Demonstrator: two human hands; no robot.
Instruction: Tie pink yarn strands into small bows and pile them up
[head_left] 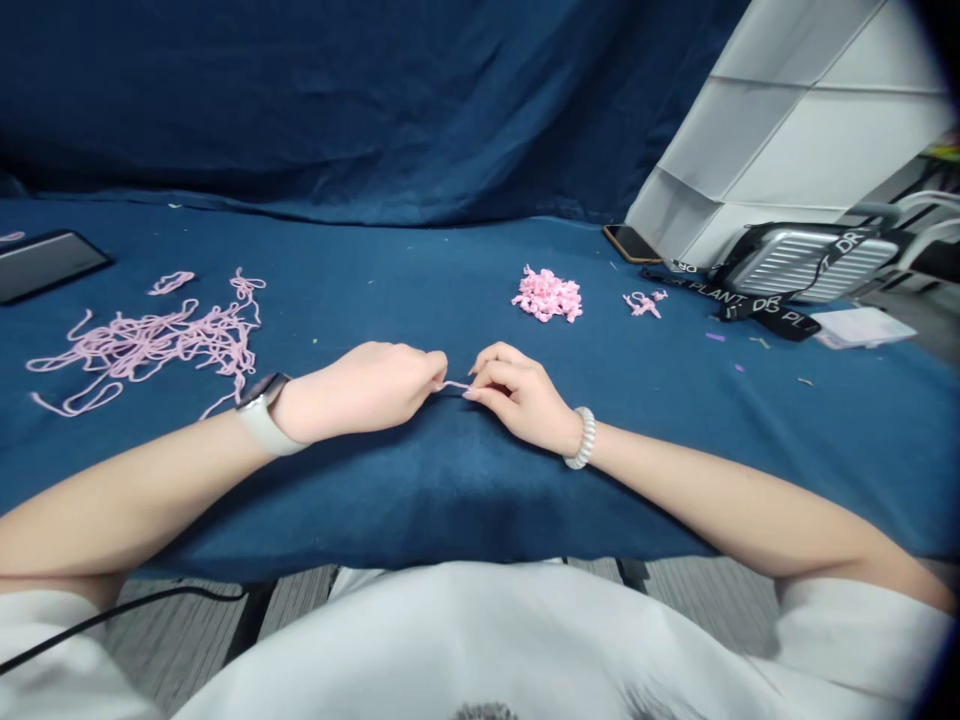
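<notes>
My left hand [364, 390] and my right hand [517, 395] meet near the front of the blue cloth-covered table [480, 500]. Between their fingertips, both pinch a short taut length of pink yarn [454, 385]. Most of that piece is hidden inside my fingers. Left of my left wrist lies a loose tangle of pink yarn [150, 340]. Farther forward stands a small heap of knotted pink yarn pieces [547, 295], with a small knotted pink scrap [643, 303] to its right.
A dark tablet [49, 265] lies at the far left, and a phone [631, 243] at the back right. Beside it sit a silver ridged bag [810, 262] with a black lettered strap [750, 303], and a white panel [795, 120]. Blue cloth [300, 100] hangs behind the table.
</notes>
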